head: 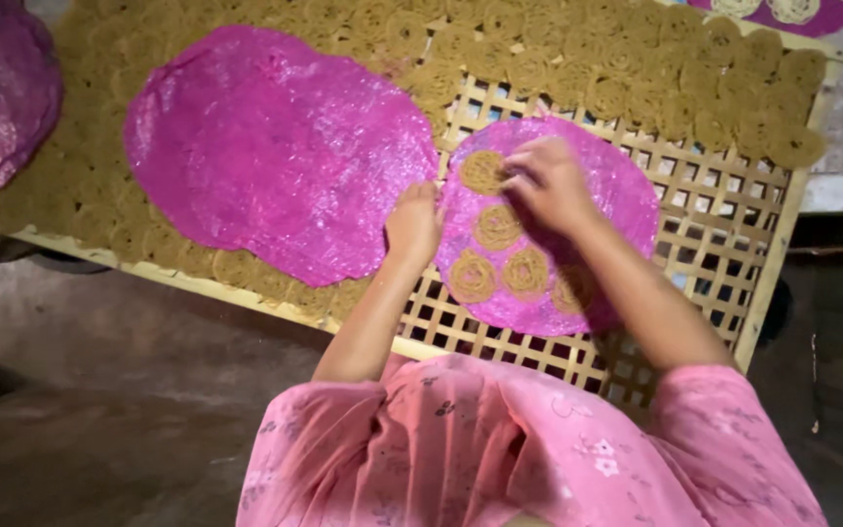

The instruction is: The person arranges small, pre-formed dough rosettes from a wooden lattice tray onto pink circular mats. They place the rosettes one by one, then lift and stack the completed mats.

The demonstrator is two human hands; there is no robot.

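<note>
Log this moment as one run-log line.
left hand: rests on edge of small pink sheet | right hand: fingers at dough spiral | sheet lies on lattice tray | more spirals on sheet

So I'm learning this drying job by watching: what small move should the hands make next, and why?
Probably lift the top spiral off the small pink sheet onto the bare lattice tray. The right hand already touches it, the left hand pins the sheet's edge, and open tray shows beside the rows of laid-out spirals.

Large pink sheet [275,146] over spiral rows [636,78], dark floor [100,390].
</note>
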